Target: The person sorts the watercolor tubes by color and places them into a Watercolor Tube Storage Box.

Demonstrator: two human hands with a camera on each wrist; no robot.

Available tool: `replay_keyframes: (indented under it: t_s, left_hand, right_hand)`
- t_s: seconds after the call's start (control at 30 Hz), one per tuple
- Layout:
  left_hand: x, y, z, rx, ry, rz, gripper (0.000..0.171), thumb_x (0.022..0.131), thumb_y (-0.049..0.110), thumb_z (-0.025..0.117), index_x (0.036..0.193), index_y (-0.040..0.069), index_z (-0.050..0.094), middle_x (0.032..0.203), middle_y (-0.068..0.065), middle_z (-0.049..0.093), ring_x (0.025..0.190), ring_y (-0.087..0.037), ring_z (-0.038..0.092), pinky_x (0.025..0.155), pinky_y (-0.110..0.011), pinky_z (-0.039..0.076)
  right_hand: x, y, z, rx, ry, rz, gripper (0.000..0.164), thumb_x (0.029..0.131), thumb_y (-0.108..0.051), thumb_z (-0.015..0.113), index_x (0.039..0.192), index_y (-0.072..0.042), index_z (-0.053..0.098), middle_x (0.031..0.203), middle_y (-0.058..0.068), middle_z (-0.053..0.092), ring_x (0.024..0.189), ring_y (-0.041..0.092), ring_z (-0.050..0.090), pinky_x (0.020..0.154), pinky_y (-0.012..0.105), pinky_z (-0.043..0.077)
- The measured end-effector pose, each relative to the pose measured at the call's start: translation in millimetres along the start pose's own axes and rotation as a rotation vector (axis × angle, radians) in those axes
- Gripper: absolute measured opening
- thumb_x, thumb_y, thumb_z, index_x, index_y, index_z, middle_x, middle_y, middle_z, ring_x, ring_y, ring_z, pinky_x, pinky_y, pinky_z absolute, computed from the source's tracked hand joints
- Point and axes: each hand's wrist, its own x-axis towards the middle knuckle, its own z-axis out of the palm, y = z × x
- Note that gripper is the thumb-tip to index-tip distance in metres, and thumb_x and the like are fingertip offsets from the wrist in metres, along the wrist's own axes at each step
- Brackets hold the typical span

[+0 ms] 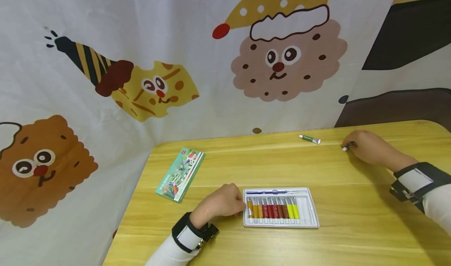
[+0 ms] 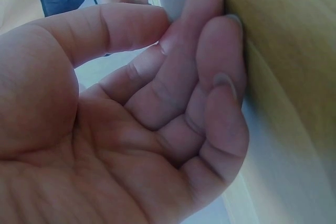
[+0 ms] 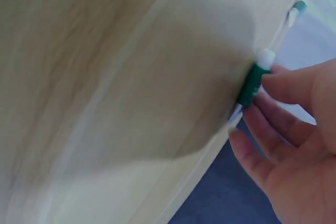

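Note:
My right hand [image 1: 370,146] is at the far right of the table and pinches a small green paint tube [image 3: 252,83] with a white cap. The tube touches or nearly touches the wood; its metal end points toward the table edge. A second green paint tube [image 1: 310,139] lies near the back edge. My left hand [image 1: 225,201] rests on the table, fingers curled, thumb and forefinger meeting at the left rim of a white paint tray [image 1: 281,225]. The tray holds a row of ochre, red, brown and yellow tubes [image 1: 273,209], with bare slots at its right end.
A green paint box [image 1: 180,175] lies at the left of the table. A thin blue brush [image 1: 262,193] lies in the tray's top slot. Behind the wooden table [image 1: 246,160] hangs a white cloth [image 1: 211,113] with cartoon biscuits.

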Motion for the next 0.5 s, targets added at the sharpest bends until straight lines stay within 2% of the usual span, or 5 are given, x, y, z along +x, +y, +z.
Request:
replay_keyframes:
  t_s: [0.1,0.2,0.27,0.43,0.5]
  left_hand:
    - [0.0,-0.2,0.2,0.001,0.001,0.001,0.035,0.094,0.013,0.068,0.059,0.009,0.068,0.047,0.006,0.051,0.043,-0.008,0.037,0.042,-0.023,0.025]
    - [-0.1,-0.7,0.5,0.002,0.005,0.005,0.035,0.094,0.013,0.068,0.059,0.009,0.068,0.047,0.006,0.053,0.043,-0.008,0.038,0.042,-0.023,0.025]
    - [-0.4,-0.9,0.5,0.004,0.008,0.008,0.036,0.094,0.013,0.068,0.059,0.009,0.068,0.048,0.005,0.055,0.043,-0.008,0.038,0.042,-0.023,0.025]
    - [-0.9,-0.3,0.3,-0.003,0.005,0.001,0.036,0.094,0.013,0.069,0.059,0.008,0.068,0.048,0.005,0.054,0.043,-0.008,0.037,0.042,-0.023,0.025]
    - [-1.0,0.3,0.0,-0.009,0.002,-0.003,0.035,0.095,0.013,0.069,0.06,0.008,0.069,0.047,0.006,0.052,0.043,-0.008,0.037,0.042,-0.023,0.025]
  right_hand:
    - [-4.7,-3.9,-8.4,0.011,-0.012,0.053,0.016,0.093,0.004,0.063,0.102,0.006,0.076,0.107,0.028,0.072,0.099,0.047,0.068,0.083,0.062,0.053]
    - [-7.3,-6.7,-18.2,0.008,-0.014,0.154,0.024,0.097,-0.007,0.063,0.11,0.012,0.071,0.111,0.034,0.069,0.094,0.045,0.067,0.079,0.062,0.053]
    - [-7.8,-6.9,-22.3,0.016,-0.021,0.227,0.03,0.1,-0.015,0.063,0.111,0.012,0.07,0.101,0.03,0.07,0.084,0.04,0.065,0.071,0.055,0.052]
    - [-7.1,-6.0,-19.5,0.054,-0.047,0.354,0.042,0.102,-0.037,0.063,0.09,0.002,0.071,0.07,0.005,0.055,0.065,0.026,0.052,0.053,0.037,0.036]
    - [-6.1,-6.1,-15.2,0.072,-0.057,0.394,0.046,0.101,-0.043,0.063,0.077,-0.004,0.069,0.065,0.002,0.052,0.062,0.024,0.051,0.051,0.035,0.033]
